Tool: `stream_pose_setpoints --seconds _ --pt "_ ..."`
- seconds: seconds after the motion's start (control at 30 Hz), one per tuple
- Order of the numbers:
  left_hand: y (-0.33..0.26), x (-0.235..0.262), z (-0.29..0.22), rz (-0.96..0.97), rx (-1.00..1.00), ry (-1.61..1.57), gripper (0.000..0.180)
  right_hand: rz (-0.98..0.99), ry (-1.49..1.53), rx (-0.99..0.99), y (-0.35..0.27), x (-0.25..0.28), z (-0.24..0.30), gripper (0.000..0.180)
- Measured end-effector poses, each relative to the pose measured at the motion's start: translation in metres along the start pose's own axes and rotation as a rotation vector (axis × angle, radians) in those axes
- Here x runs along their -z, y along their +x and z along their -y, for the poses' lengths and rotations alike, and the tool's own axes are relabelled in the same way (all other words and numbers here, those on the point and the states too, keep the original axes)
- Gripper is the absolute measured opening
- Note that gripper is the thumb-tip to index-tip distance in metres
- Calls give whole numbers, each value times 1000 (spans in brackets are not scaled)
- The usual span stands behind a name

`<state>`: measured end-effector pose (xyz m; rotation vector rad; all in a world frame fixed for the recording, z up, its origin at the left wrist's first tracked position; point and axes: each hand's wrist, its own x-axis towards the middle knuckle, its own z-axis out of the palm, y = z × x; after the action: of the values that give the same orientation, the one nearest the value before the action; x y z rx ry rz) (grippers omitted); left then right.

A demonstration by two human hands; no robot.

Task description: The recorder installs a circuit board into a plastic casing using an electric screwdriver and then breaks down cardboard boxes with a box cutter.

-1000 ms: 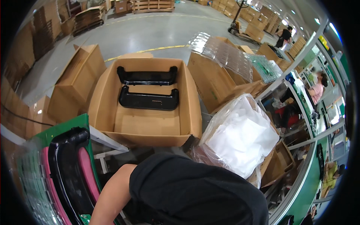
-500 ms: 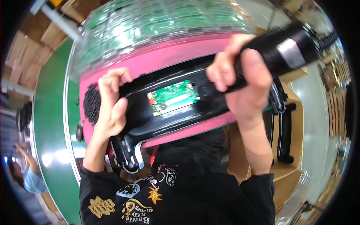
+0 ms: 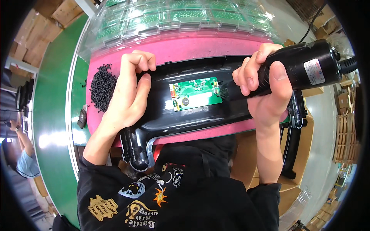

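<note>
A long black plastic housing (image 3: 162, 119) lies across the pink mat, with a green circuit board (image 3: 196, 94) inside it near the middle. At the housing's left end is my left hand (image 3: 129, 92), fingers curled toward the thumb; whatever they may pinch is hidden. My right hand (image 3: 269, 86) is wrapped round a black corded electric screwdriver (image 3: 296, 63), held over the housing's right part. Its cable leaves the rear end at the right, and its bit cannot be seen. Beside my left hand sits a pile of small black screws (image 3: 103, 87).
Clear plastic trays (image 3: 185, 29) of green circuit boards stand at the far side of the pink mat (image 3: 173, 48). An open cardboard box (image 3: 304, 142) with black parts is at the lower right. Another person (image 3: 27, 158) is far left, beyond a green surface (image 3: 54, 115).
The housing and its circuit board appear farther right in view, along with both hands. My right hand still holds the screwdriver, which now sits lower and farther right.
</note>
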<state>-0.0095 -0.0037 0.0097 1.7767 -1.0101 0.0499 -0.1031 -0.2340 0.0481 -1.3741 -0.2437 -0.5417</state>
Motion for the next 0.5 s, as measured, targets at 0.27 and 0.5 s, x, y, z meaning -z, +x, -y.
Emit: stream_pose_setpoints --seconds 0.27,0.5 --pt "3 9 1 -71 -22 276 43 99 12 18 -1 -6 -8 30" --pt "5 22 6 70 87 594 40 47 -156 -33 8 -23 -13 37"
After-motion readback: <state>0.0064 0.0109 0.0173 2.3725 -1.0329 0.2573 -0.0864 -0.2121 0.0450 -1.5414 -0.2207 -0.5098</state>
